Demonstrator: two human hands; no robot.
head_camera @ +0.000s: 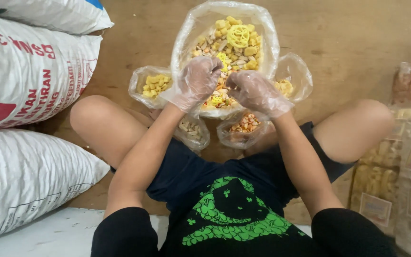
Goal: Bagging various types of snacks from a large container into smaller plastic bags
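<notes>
A large clear plastic bag lies open on the wooden floor in front of me, filled with mixed yellow, white and orange snack pieces. My left hand and my right hand, both in thin clear plastic gloves, reach into the near side of the mix with fingers curled into the pieces. Whether either hand grips any pieces is hidden by the fingers. Smaller open bags surround the big one: yellow pieces at left, yellow ones at right, pale pieces and orange-white ones near my legs.
I sit cross-legged on a brown wooden floor. Big white woven sacks are stacked at left, another below. Packed snack bags with labels stand at right.
</notes>
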